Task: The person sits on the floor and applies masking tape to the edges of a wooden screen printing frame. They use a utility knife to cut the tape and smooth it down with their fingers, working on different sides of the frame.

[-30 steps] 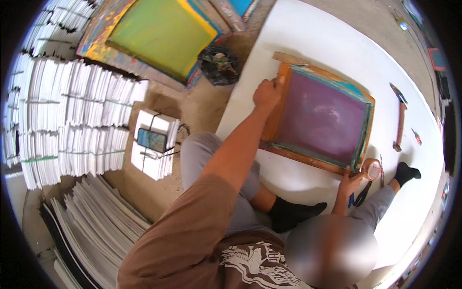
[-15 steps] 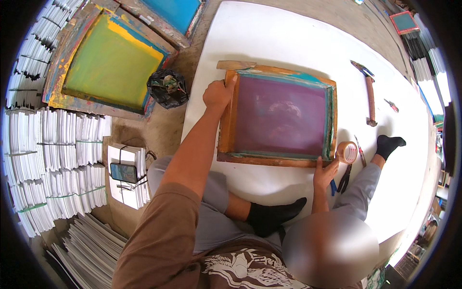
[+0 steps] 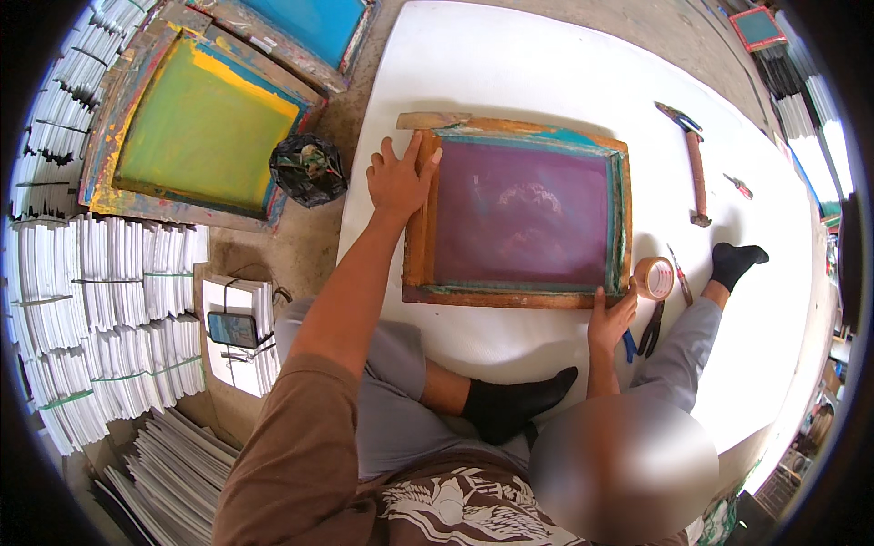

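Observation:
A wooden screen printing frame (image 3: 519, 218) with purple mesh and teal-stained inner edges lies in front of me on a white board (image 3: 492, 55). At its upper left side is my left hand (image 3: 397, 182), fingers spread, with the thumb and a fingertip touching the wooden edge. My right hand (image 3: 612, 318) grips the near right corner, thumb on top and the other fingers along the outer side, partly hidden. Beside that hand stands a roll of tape (image 3: 654, 278). Blue-and-black-handled tools (image 3: 650, 329) lie just below the roll, partly covered by my leg.
To the right lie a hammer (image 3: 698, 177), pliers (image 3: 675, 116), a thin red-handled tool (image 3: 679, 273) and a small red tool (image 3: 738, 187). Leftward are a yellow-green screen (image 3: 205, 127), a blue screen (image 3: 314, 27), a black bag (image 3: 309, 170), paper stacks (image 3: 118, 282) and a phone (image 3: 233, 329).
My left hand has loosened from a closed grip on the frame's left side to spread fingers. My right hand stays at the near right corner.

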`<move>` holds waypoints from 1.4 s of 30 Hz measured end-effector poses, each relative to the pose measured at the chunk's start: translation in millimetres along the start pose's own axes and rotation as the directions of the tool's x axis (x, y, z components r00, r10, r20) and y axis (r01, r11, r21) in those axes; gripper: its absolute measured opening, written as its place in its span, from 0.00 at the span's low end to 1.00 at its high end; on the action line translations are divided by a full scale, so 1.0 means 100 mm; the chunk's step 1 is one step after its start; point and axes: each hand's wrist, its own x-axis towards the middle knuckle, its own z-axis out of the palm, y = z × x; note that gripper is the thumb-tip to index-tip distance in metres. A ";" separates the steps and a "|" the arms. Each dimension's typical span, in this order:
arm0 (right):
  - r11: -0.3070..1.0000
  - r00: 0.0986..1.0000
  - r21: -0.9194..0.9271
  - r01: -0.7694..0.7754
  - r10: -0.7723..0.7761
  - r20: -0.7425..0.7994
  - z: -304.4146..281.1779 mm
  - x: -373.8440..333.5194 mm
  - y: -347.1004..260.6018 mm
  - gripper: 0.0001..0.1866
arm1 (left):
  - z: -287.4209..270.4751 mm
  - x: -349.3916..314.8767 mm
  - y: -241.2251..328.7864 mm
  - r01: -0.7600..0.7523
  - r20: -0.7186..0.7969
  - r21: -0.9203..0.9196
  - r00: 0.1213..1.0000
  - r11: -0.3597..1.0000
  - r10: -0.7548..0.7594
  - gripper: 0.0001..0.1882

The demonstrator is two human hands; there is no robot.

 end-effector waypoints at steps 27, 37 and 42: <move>0.997 0.995 0.001 0.081 -0.081 0.054 -0.48 0.22 -0.05 0.25 | -0.39 -1.96 0.44 -0.600 0.014 -0.209 0.787 0.772 0.616 0.34; 0.991 0.990 -0.087 0.103 -0.093 0.109 -0.74 0.57 0.51 0.20 | -0.18 -1.91 0.43 -0.594 -0.007 -0.172 0.799 0.786 0.602 0.27; 0.928 0.873 -0.251 0.277 -0.133 0.469 -0.85 0.17 0.28 0.23 | -0.28 -1.88 0.40 -0.610 -0.099 -0.165 0.792 0.775 0.602 0.25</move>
